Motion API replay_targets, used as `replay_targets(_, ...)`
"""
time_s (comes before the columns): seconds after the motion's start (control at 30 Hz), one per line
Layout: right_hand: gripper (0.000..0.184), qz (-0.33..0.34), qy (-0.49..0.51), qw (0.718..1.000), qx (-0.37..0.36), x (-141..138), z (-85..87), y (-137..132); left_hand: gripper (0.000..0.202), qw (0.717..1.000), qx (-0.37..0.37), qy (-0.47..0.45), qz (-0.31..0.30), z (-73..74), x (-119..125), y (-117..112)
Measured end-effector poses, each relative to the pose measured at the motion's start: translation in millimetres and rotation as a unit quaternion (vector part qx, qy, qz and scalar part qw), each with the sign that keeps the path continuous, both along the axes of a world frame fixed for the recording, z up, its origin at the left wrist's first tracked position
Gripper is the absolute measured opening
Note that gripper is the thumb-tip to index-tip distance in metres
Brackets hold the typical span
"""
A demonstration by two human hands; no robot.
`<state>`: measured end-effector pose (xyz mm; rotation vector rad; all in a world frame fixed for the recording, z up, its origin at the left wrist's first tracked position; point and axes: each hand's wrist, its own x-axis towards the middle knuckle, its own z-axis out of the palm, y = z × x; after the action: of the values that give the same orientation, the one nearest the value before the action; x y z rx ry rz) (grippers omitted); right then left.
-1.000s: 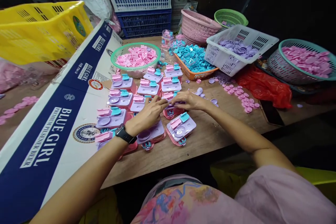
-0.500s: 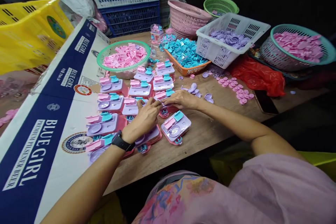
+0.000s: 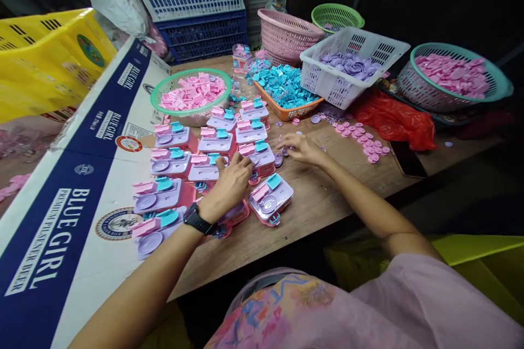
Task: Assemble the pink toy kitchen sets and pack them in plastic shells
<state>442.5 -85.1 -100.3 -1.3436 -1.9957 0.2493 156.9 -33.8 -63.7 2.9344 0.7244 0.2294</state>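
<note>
While flat pink plastic boxes with purple lids [image 3: 167, 197] stand in rows on the brown wooden table [image 3: 323, 212], the left hand [image 3: 232, 181] is bent over them with curled fingers; whether these hold something, I cannot tell. Farther right, small round purple plastic dishes [image 3: 278, 160] lie by the loosely curved fingers of the right hand [image 3: 303, 149], their grip also unclear; picking one dish seems the present step, calling for a light pinch.

Left of the navy-and-white cardboard panel [image 3: 84, 169], yellow slotted plastic crate [image 3: 45, 65]; past the panel's far end, blue latticed plastic crate [image 3: 200, 38]; well right of the panel, dark rectangular phone [image 3: 406, 160].
</note>
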Motion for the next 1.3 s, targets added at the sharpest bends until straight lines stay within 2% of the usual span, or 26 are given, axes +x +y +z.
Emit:
replay_targets(0.1,0.039,-0.032,-0.027,0.999,-0.008,7,-23.6,-3,0.036,1.000,-0.009,0.010,0.012,2.3,5,-3)
replay_targets(0.2,0.038,-0.113,-0.033,0.993,-0.017,9,-32.5,-1,0.026,0.999,-0.015,0.009,0.030,5.8,7,-6)
replay_targets(0.33,0.013,-0.166,-0.105,0.976,-0.095,-3,-35.2,1,0.021,0.998,-0.020,0.007,0.060,7.5,11,-10)
replay_targets(0.47,0.014,-0.222,-0.166,0.956,-0.097,-16,-37.6,-3,0.032,0.997,-0.055,0.002,0.047,13.6,9,-9)
replay_targets(0.53,0.014,-0.228,-0.128,0.962,-0.080,-16,-31.9,-8,0.040,0.995,-0.079,-0.025,0.047,20.6,-2,-7)
replay_targets(0.6,0.012,-0.226,-0.045,0.972,-0.052,-15,-17.3,-16,0.045,0.991,-0.081,-0.073,0.073,28.5,-20,-2)
replay_targets(0.7,0.017,-0.181,0.088,0.979,-0.012,-25,19.4,-25,0.045,0.981,-0.033,-0.127,0.144,37.1,-55,17)
replay_targets(0.77,0.024,-0.118,0.140,0.983,-0.019,-42,46.5,-25,0.048,0.977,0.012,-0.119,0.176,39.1,-75,36)
replay_targets(0.83,0.026,-0.032,0.148,0.988,-0.037,-66,68.3,-15,0.056,0.980,0.035,-0.078,0.181,38.7,-86,58)
replay_targets(0.9,0.023,0.061,0.118,0.990,-0.051,-94,80.8,3,0.061,0.986,0.018,-0.023,0.165,37.6,-89,76)
replay_targets(0.97,0.019,0.149,0.063,0.985,-0.056,-122,83.3,26,0.058,0.988,-0.021,0.030,0.153,37.5,-86,88)
replay_targets(1.07,0.014,0.241,-0.027,0.969,-0.055,-154,74.9,61,0.047,0.984,-0.068,0.074,0.147,39.8,-83,92)
replay_targets(1.17,0.017,0.282,-0.105,0.952,-0.052,-173,63.6,86,0.038,0.984,-0.098,0.067,0.134,42.5,-88,90)
replay_targets(1.3,0.024,0.300,-0.187,0.933,-0.069,-184,54.3,98,0.042,0.984,-0.127,0.018,0.121,44.5,-104,83)
